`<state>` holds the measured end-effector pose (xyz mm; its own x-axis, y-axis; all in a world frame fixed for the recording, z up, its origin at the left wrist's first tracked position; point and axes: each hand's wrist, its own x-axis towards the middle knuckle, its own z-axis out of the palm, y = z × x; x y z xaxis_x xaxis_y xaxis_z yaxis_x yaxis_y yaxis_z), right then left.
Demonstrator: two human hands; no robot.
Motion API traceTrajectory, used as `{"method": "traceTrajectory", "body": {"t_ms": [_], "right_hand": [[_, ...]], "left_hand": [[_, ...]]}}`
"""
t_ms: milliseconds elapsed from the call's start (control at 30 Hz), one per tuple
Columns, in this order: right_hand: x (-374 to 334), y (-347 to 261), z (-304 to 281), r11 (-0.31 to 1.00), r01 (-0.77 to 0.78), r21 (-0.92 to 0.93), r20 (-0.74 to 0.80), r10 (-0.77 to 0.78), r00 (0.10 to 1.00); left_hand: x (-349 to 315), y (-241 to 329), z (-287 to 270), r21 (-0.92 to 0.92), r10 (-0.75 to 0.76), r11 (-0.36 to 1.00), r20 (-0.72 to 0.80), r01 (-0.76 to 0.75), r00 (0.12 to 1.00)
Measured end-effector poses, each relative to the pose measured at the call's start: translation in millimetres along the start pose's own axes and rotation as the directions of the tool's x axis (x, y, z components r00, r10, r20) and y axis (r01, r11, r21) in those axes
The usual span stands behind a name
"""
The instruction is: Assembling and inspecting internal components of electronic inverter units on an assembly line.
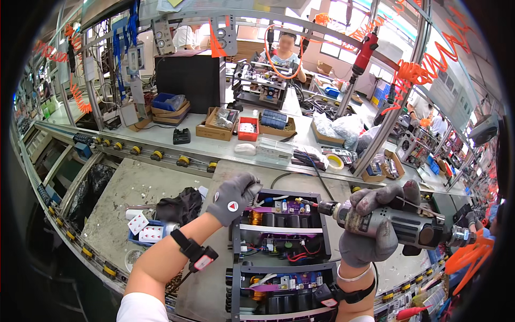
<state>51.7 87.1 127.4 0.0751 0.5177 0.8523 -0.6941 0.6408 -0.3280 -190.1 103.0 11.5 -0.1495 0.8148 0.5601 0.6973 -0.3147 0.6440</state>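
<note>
My left hand (232, 199), in a grey glove with a red triangle mark, is closed in a pinch over the upper left corner of an open metal case (325, 249). What its fingertips hold, if anything, is hidden. My right hand (358, 248), gloved in stained grey, is wrapped round a grey and black air screwdriver (410, 224). The tool lies nearly level, its bit pointing left above the case's right part. Inside are a purple circuit board (308, 207), copper coils, black capacitors and red wires. A second similar open case (236, 292) sits nearer me.
At left are a blue bin (134, 236) with cards and a black bag (182, 208). Roller rails (155, 155) edge the bench. Beyond stand a red parts box (248, 129), cardboard trays and a tape roll (335, 162). A red screwdriver (366, 53) hangs upper right; a person (284, 53) sits beyond.
</note>
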Motion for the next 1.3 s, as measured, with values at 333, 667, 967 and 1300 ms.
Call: {"method": "traceTrajectory", "body": {"t_ms": [333, 667, 967, 1300], "right_hand": [[-7, 34, -19, 0.991, -0.048, -0.128, 0.043, 0.054, 0.998], [-26, 62, -32, 0.957, -0.238, -0.169, 0.021, 0.244, 0.969], [-31, 76, -35, 0.925, -0.246, -0.289, 0.133, 0.293, 0.947], [-26, 96, -39, 0.779, -0.414, -0.471, 0.002, 0.471, 0.882]], "left_hand": [[25, 9, 26, -0.054, 0.013, 0.998, 0.543, 0.019, 0.839], [34, 7, 30, -0.025, -0.009, 0.999, 0.642, 0.033, 0.767], [33, 5, 27, -0.068, 0.079, 0.997, 0.650, -0.045, 0.756], [29, 1, 35, -0.091, 0.204, 0.978, 0.588, -0.186, 0.783]]}}
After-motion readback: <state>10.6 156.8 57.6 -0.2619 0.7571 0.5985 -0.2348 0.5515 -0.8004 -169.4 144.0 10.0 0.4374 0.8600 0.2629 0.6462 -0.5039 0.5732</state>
